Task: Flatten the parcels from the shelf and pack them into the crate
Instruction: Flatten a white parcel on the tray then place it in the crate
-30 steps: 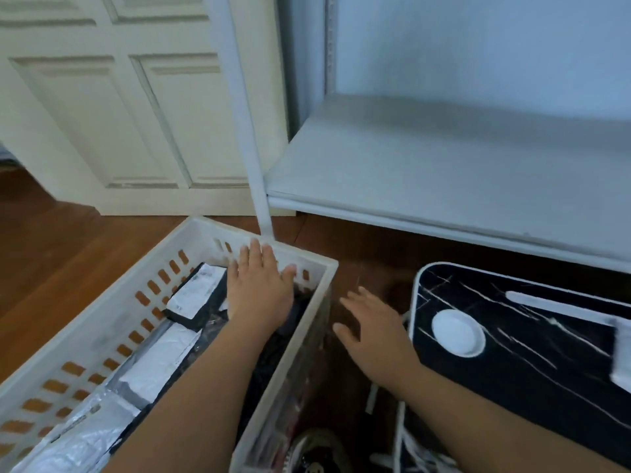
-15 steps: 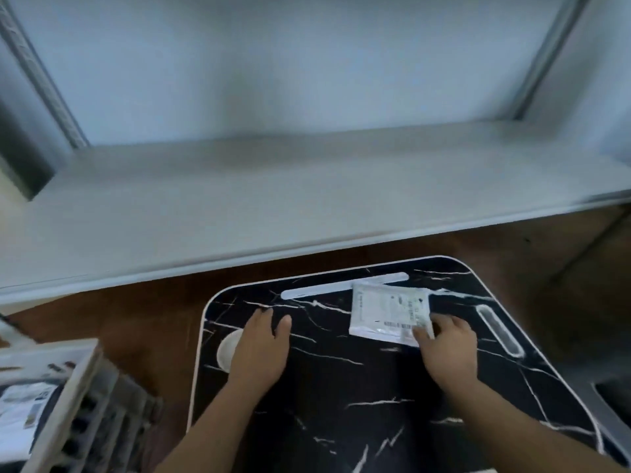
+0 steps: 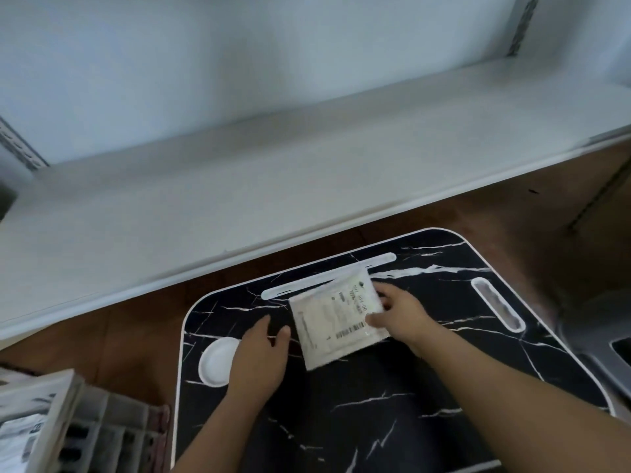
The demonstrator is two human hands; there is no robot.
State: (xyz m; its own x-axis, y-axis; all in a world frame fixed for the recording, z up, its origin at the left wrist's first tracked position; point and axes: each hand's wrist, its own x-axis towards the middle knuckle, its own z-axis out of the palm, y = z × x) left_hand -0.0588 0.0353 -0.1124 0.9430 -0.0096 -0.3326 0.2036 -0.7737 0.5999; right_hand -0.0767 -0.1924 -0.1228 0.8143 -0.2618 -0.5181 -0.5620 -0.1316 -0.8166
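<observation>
While the flat white plastic parcel with a printed label and barcode (image 3: 336, 319) is lying on the black marble-patterned lap table with a white rim (image 3: 392, 404), it is being gripped at its right edge by the right hand (image 3: 399, 315), the thumb being laid on top of the label side and the fingers being curled at the edge; whether they are reaching underneath cannot be told. The parcel is being seen turned at an angle, its far corner overlapping the long white slot (image 3: 300, 288) near the table's far edge. The left hand (image 3: 261, 360) is being rested palm down on the table surface just beside the parcel's left edge, fingers straight and close together, thumb spread apart; contact with the parcel cannot be told. A round white recess (image 3: 215, 365) is being partly covered by that hand. The white slotted plastic crate (image 3: 51, 421) is being seen at lower left, well apart from the parcel, with a pale packet (image 3: 17, 442) inside. The long white shelf board (image 3: 273, 186) is running across behind the table, above the brown wooden floor (image 3: 119, 336).
</observation>
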